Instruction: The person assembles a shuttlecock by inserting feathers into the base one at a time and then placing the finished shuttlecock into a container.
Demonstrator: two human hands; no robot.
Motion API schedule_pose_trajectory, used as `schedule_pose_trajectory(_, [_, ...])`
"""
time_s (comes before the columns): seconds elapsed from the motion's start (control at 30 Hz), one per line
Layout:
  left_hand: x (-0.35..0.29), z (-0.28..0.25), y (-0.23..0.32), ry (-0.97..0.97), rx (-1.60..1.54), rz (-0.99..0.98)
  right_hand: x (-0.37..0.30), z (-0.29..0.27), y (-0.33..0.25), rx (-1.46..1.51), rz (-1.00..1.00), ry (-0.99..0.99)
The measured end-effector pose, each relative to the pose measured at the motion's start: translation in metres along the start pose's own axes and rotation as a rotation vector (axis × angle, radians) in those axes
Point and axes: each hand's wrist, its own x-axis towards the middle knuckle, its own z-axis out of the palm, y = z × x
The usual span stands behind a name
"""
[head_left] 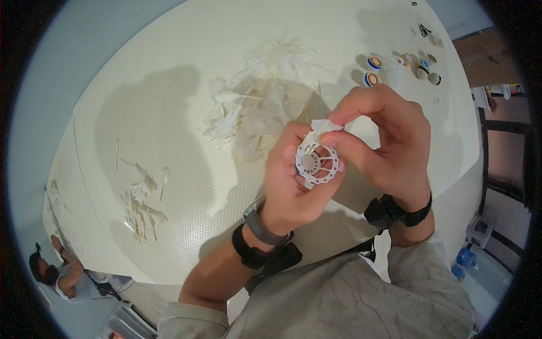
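My left hand (291,181) is closed around a white plastic shuttlecock frame (317,163), an openwork cage with a ring of small holes, its open end facing up. A few white feather pieces sit along the far-left side of the frame. Between thumb and forefinger, my right hand (389,141) pinches a white feather piece (324,125) at the rim. The lower end of the frame is mostly hidden in my left fingers. Just beyond my hands lies a large loose pile of white feathers (248,113) on the table.
On the pale textured table (186,237), a smaller heap of feathers (141,212) lies to the left. Several small round cork pieces with blue and white bands (371,79) stand at the far right. Another person (70,277) sits at the table's left end.
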Motion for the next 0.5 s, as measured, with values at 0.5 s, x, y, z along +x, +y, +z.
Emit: schedule_pose_trajectory(0.5, [-0.018, 0.006, -0.011, -0.434, 0.118, 0.097, 0.013, 0.037, 0.048, -0.354, 0.037, -0.135])
